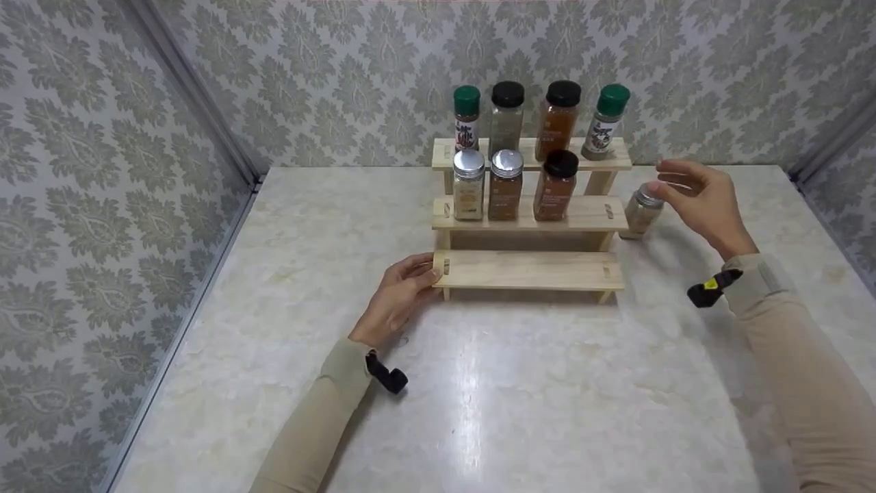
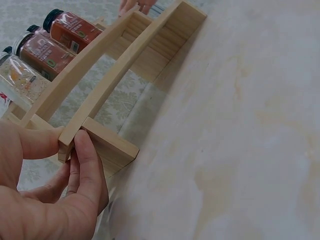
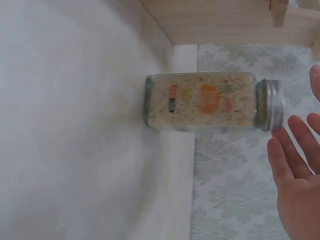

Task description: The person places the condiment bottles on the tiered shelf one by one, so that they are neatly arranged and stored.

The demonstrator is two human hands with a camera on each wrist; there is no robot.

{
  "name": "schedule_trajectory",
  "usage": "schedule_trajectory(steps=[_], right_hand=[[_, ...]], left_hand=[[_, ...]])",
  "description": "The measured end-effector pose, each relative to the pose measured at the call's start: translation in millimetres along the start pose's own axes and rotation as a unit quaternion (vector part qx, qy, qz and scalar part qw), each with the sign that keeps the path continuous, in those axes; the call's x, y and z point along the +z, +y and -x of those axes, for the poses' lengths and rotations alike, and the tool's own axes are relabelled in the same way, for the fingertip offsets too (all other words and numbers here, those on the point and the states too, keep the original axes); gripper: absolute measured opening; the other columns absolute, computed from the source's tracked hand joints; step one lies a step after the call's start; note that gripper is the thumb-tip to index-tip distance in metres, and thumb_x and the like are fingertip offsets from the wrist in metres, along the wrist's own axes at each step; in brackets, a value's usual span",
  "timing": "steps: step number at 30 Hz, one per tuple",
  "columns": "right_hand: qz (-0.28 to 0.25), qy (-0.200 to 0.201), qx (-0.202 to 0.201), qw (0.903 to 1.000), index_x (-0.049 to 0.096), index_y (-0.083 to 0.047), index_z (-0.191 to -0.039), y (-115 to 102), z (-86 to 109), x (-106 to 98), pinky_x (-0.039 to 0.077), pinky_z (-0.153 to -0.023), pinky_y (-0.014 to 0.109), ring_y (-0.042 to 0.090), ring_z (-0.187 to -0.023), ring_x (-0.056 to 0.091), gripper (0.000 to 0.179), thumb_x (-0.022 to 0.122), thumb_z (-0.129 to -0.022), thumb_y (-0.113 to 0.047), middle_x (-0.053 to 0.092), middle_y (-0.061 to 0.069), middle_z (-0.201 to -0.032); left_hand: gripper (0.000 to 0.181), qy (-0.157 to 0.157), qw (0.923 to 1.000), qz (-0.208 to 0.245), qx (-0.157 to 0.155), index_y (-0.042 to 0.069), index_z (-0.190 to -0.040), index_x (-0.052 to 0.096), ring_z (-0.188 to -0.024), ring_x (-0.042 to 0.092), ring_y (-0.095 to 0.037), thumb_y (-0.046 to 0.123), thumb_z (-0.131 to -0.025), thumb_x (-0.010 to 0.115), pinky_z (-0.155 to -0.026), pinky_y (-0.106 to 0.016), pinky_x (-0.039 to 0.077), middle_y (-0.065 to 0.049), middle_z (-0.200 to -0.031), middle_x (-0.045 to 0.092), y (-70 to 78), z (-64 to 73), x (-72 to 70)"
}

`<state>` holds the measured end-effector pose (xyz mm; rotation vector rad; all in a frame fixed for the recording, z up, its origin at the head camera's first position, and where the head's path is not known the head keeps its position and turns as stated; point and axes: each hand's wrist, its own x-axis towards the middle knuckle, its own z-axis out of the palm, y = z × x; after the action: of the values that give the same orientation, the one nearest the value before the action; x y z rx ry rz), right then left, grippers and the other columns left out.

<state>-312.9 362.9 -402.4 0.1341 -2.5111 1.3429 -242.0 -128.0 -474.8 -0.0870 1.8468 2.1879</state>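
My left hand (image 1: 400, 294) pinches the left end of the lowest step of a three-tier wooden rack (image 1: 527, 269). The left wrist view shows the thumb above that board (image 2: 97, 95) and fingers beneath it. By the rack's right side, a glass spice jar (image 1: 642, 213) with a silver lid stands on the table. My right hand (image 1: 708, 198) is at this jar's lid, fingers spread and not wrapped around it. In the right wrist view the jar (image 3: 202, 101) holds pale, speckled seasoning, and the fingertips are beside the lid (image 3: 275, 105); contact is hard to tell.
Along the rack's top tier stand several bottles, with green caps (image 1: 467, 100) or black caps (image 1: 508, 94). The middle tier holds two silver-lidded jars (image 1: 469, 195) and one black-lidded jar (image 1: 556, 192). A patterned wall (image 1: 383, 75) rises directly behind the marbled table (image 1: 547, 397).
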Motion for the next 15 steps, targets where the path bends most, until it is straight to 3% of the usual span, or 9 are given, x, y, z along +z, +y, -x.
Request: schedule_trajectory(steps=[6,15], right_hand=[[-0.027,-0.003,0.004,0.9996,0.062,-0.010,-0.150,15.6,4.4,6.9,0.050,-0.107,0.015,0.016,-0.134,0.063,0.053,0.076,-0.102,-0.026,0.061,0.016,-0.150],[-0.010,-0.007,0.027,0.9996,0.056,-0.006,-0.154,28.9,6.3,19.8,0.050,-0.107,0.015,0.010,-0.130,0.061,0.060,0.075,-0.102,-0.029,0.056,0.019,-0.154]], left_hand=[[0.044,-0.002,1.0000,0.009,0.001,0.000,-0.147,0.058,-0.117,0.067,-0.024,0.003,-0.104,0.067,-0.096,-0.030,0.059,-0.019,-0.140,0.062,0.5,-0.6,1.3],[0.045,0.003,1.0000,0.007,-0.004,0.001,-0.149,0.057,-0.121,0.065,-0.025,0.003,-0.105,0.067,-0.098,-0.030,0.059,-0.019,-0.142,0.061,0.4,-0.1,-0.3]])
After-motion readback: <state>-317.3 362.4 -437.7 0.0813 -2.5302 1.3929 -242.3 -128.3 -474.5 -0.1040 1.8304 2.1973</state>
